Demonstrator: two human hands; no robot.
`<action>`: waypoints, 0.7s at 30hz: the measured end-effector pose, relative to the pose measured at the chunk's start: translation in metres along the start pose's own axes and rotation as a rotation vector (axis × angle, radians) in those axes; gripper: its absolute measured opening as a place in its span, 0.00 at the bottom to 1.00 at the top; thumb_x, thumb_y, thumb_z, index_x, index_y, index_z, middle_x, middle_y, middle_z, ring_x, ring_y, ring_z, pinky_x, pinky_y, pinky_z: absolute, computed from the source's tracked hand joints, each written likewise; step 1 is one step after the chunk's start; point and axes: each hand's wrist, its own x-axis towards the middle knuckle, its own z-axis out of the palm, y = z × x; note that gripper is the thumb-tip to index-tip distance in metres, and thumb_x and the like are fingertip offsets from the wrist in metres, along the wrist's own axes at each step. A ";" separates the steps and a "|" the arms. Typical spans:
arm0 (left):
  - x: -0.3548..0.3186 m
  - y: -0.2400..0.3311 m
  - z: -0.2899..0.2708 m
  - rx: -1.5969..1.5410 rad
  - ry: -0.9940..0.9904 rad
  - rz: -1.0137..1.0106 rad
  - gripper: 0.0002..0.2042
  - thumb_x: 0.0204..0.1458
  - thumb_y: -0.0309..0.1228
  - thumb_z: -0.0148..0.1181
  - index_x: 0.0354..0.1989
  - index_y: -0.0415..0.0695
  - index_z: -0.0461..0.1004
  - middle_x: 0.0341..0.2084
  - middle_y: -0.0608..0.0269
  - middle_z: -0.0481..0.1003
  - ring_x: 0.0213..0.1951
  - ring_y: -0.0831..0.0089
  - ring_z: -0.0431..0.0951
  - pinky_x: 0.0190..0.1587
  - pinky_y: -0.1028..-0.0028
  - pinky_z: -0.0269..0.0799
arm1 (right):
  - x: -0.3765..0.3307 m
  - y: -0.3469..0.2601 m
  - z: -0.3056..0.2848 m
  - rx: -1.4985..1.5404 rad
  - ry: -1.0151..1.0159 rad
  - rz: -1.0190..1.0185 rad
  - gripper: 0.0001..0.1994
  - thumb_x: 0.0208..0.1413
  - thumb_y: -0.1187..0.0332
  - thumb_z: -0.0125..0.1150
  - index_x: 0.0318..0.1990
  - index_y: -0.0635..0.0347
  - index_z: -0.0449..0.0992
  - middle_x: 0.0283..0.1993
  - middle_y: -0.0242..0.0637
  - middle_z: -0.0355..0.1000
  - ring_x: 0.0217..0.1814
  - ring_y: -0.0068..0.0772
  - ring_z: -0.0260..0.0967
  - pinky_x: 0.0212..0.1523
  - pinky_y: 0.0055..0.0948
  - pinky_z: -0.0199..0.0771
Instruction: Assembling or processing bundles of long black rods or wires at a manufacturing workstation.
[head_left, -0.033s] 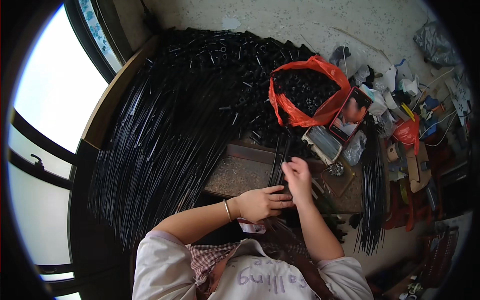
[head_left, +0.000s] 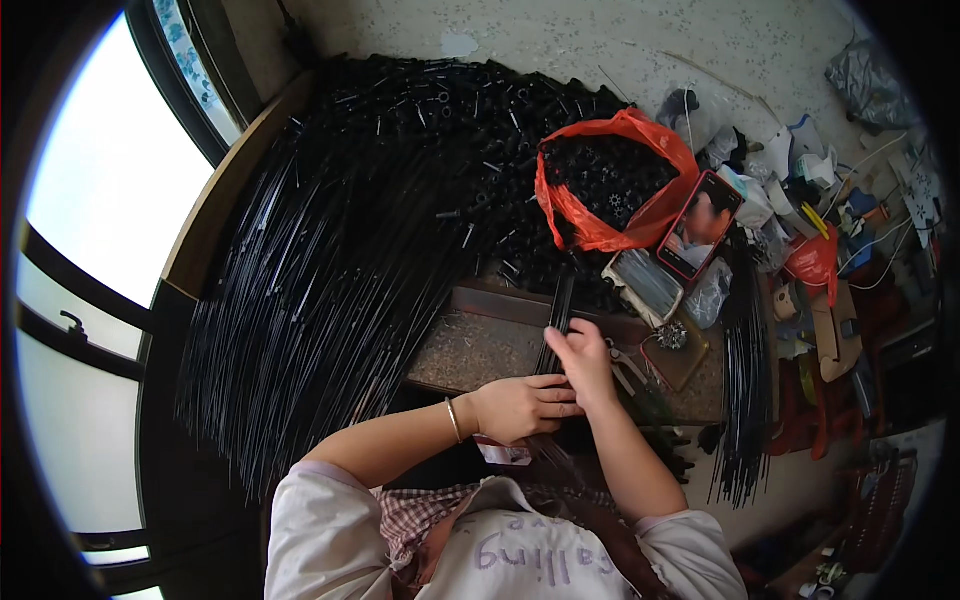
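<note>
Our right hand has shifted left over the black rods mid-frame, its grip unclear, while our left hand clamps them, likely for alignment.

The left forearm slants up and inward from a bent elbow, its hand back uppermost, fingers close together and pointing right. The right forearm rises more steeply, leaning left; the right hand sits farther forward, fingers curled, thumb forward, its heel near the left fingertips.
</note>
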 end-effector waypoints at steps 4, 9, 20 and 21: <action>0.001 -0.005 -0.001 -0.012 0.020 0.075 0.14 0.32 0.32 0.45 0.29 0.41 0.69 0.44 0.60 0.60 0.48 0.65 0.57 0.52 0.63 0.45 | 0.011 -0.011 0.005 0.222 -0.225 0.063 0.17 0.38 0.78 0.50 0.39 0.68 0.57 0.29 0.40 0.64 0.27 0.24 0.64 0.26 0.20 0.64; 0.007 -0.013 -0.008 -0.099 0.123 -0.036 0.20 0.34 0.35 0.48 0.39 0.42 0.64 0.43 0.59 0.61 0.47 0.69 0.59 0.51 0.62 0.46 | 0.013 -0.018 -0.008 -0.016 0.136 -0.596 0.26 0.44 0.70 0.48 0.51 0.64 0.46 0.48 0.47 0.53 0.52 0.36 0.49 0.49 0.30 0.49; 0.018 0.025 -0.011 -0.400 0.298 -0.365 0.17 0.31 0.32 0.50 0.33 0.37 0.65 0.34 0.54 0.67 0.39 0.61 0.66 0.46 0.66 0.56 | -0.075 -0.020 -0.061 0.056 -0.624 -0.427 0.11 0.39 0.70 0.55 0.32 0.65 0.70 0.25 0.37 0.69 0.28 0.26 0.67 0.30 0.19 0.65; 0.019 0.034 -0.016 -0.378 0.289 -0.347 0.19 0.31 0.33 0.49 0.35 0.37 0.65 0.37 0.55 0.66 0.40 0.61 0.66 0.46 0.66 0.57 | -0.079 -0.017 -0.063 0.014 -0.552 -0.391 0.10 0.38 0.74 0.54 0.32 0.65 0.70 0.25 0.38 0.69 0.27 0.26 0.68 0.28 0.18 0.65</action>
